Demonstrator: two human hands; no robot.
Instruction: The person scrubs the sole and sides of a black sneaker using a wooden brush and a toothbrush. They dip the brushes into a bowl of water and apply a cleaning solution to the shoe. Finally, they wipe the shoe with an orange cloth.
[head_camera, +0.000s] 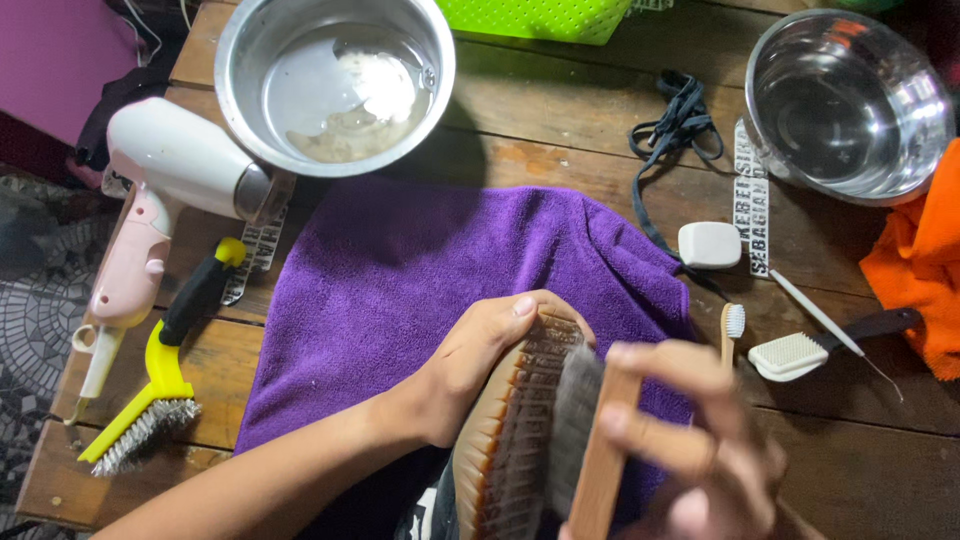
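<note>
The shoe (505, 440) lies sole up over the purple towel (400, 280), its brown ribbed sole facing the camera, toe pointing away. The wooden brush (590, 450), with dark bristles, rests tilted against the right side of the sole, slightly blurred.

1. A round steel bowl (335, 80) holding shallow cloudy water stands at the top left of the brown wooden plank table (560, 120).
2. A second, shiny steel bowl (848, 105) of clear water stands at the top right, beside a crumpled orange cloth (915, 265).
3. A pink-and-white hair dryer (150, 210) lies at the left edge.
4. A yellow-and-black wire brush (165, 375) lies just below it (bristles pointing toward the table's corner).
5. A bundle of black laces (675, 125) lies near a small white rounded block (709, 244).
6. A white-headed brush with a black handle (825, 345) lies at the right, a thin metal pick (830, 328) across it.
7. A green perforated plastic basket (535, 18) shows at the top edge.
</note>
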